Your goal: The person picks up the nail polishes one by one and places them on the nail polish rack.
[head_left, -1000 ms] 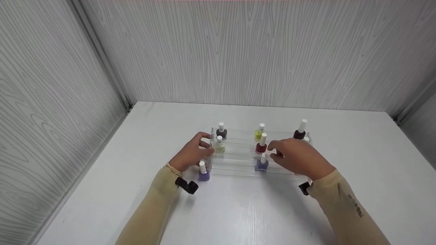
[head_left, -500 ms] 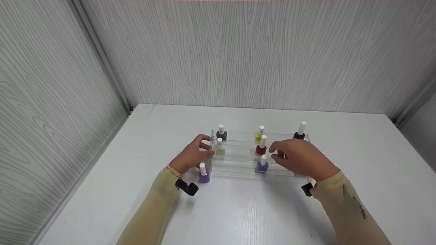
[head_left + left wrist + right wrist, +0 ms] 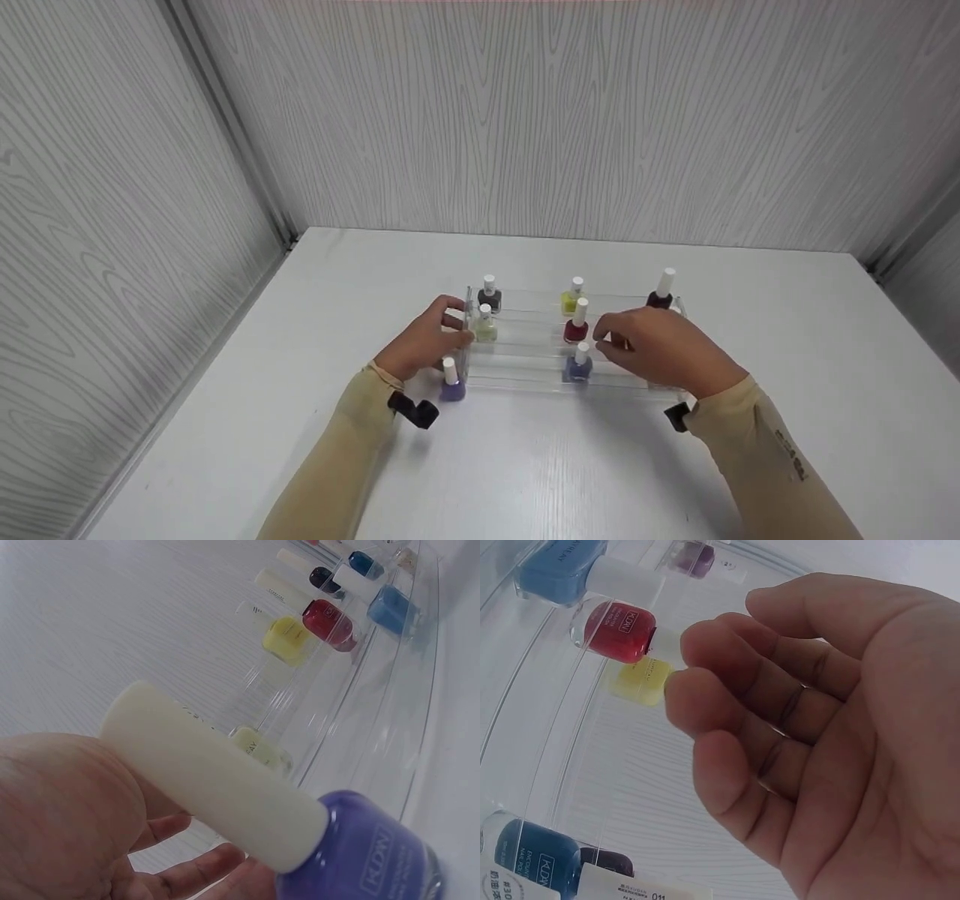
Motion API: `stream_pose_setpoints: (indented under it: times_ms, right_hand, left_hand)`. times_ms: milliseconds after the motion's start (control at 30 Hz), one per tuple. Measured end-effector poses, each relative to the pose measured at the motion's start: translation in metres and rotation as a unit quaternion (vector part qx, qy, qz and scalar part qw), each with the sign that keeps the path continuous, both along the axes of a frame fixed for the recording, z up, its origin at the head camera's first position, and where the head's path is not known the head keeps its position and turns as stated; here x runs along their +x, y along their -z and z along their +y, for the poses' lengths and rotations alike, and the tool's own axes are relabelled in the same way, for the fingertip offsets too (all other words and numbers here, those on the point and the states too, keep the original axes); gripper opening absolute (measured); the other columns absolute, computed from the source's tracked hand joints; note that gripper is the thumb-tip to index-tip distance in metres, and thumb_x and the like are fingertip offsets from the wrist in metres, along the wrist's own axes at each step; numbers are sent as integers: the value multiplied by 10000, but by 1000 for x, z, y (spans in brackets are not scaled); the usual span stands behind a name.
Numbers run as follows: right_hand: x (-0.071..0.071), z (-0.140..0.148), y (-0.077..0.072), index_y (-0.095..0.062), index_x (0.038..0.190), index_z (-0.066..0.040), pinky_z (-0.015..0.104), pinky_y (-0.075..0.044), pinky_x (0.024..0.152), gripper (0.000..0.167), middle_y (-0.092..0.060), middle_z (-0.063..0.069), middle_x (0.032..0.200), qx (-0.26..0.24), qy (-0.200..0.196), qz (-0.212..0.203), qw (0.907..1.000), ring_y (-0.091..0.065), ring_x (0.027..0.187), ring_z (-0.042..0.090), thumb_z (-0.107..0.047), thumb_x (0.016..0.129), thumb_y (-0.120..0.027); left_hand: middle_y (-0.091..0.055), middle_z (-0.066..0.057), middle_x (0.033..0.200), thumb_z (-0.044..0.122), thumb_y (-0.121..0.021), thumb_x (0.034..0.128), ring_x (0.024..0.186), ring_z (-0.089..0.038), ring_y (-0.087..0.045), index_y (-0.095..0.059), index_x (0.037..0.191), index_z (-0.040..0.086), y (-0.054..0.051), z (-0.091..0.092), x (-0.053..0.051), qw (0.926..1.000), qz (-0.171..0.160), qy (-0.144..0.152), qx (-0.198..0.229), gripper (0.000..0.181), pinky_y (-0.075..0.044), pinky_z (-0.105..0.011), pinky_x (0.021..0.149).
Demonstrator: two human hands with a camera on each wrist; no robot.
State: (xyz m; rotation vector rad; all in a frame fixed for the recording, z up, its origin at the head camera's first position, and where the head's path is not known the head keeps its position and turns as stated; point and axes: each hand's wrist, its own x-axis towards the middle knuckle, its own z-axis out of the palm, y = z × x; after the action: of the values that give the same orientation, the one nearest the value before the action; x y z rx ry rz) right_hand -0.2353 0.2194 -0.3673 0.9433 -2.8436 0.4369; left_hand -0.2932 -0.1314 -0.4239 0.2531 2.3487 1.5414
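A clear stepped rack stands on the table with several nail polish bottles on its tiers. My left hand is at the rack's left end, thumb and fingers spread beside the end panel; whether it touches the panel I cannot tell. Close to that wrist, a purple nail polish bottle with a white cap stands upright at the rack's front left. My right hand hovers over the right part, beside a red bottle and a blue bottle. Its fingers bend loosely around nothing in the right wrist view.
On the back tier are a grey bottle, a yellow bottle and a dark bottle. A pale bottle sits on the left. My right hand hides a teal bottle from the head view. Grey panels enclose the table.
The head view has shifted slightly. Both hands keep nearly the same places, and the bottles stay where they were.
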Motion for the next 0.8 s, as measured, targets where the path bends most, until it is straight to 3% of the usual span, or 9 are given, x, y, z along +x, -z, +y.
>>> stream_pose_setpoints:
  times_ms: [300, 567, 800]
  right_hand:
    - [-1, -2, 0, -758, 1050, -135, 280, -484, 628, 92, -624, -102, 745, 39, -173, -269, 9995, -523, 639, 56, -144, 985, -694]
    - [-1, -4, 0, -717, 1177, -114, 275, -480, 624, 205, -596, -113, 734, 48, -121, -341, 9993, -511, 617, 49, -142, 975, -703]
    - [-2, -1, 0, -711, 1183, -99, 280, -492, 648, 209, -607, -108, 750, 82, -157, -332, 9993, -520, 642, 45, -134, 977, -700]
  left_hand:
    - [-546, -155, 1367, 205, -674, 997, 1122, -325, -632, -401, 1498, 182, 0, 0, 0, 10000, -42, -43, 13, 571, -575, -361, 634]
    - [-530, -161, 1362, 189, -677, 999, 1110, -325, -637, -401, 1482, 181, 3, -2, -3, 9997, -145, 39, 169, 556, -579, -354, 609]
    - [-536, -159, 1352, 191, -686, 1000, 1099, -320, -636, -410, 1470, 189, 2, -1, -5, 9998, -152, 75, 137, 545, -572, -353, 604]
